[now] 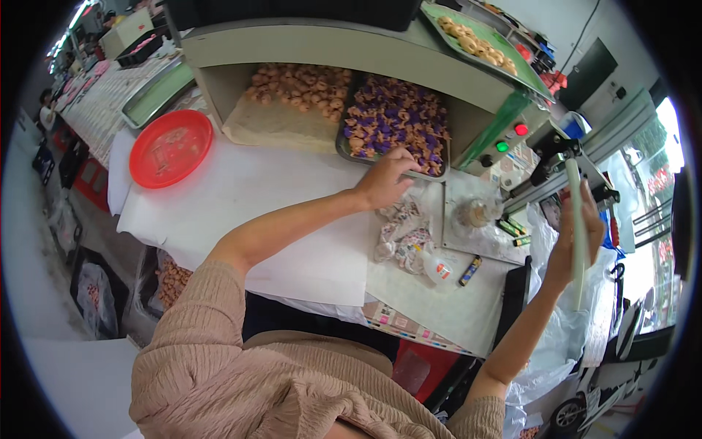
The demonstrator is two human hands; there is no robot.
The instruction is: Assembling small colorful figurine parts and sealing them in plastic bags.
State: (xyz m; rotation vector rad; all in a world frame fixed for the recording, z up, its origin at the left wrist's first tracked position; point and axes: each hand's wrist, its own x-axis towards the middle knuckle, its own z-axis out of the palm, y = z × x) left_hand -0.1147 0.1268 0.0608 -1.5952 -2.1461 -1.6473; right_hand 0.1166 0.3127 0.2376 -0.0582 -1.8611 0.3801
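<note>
My left hand (386, 178) is at the front rim of a dark tray (437, 175), its fingers bent a little and apart, with nothing visible between them. Small tan and purple moulded pieces (398, 121) fill that tray, which stands inside a cream-coloured open-fronted box (307, 45). Off to the right, my right hand (574, 230) is closed around a long pale bar (576, 241), which hangs from a dark metal bracket (550, 150); the bar hides part of the palm. Just below my left hand lie crumpled patterned plastic bags (406, 238).
Round tan pieces (300, 88) lie on brown paper in the box. A red round tray (170, 150) sits at the left on white paper (278, 197). A white bottle (437, 269), a dark battery-like cylinder (470, 271) and a metal plate (482, 245) are at the right. A green tray (475, 44) tops the box.
</note>
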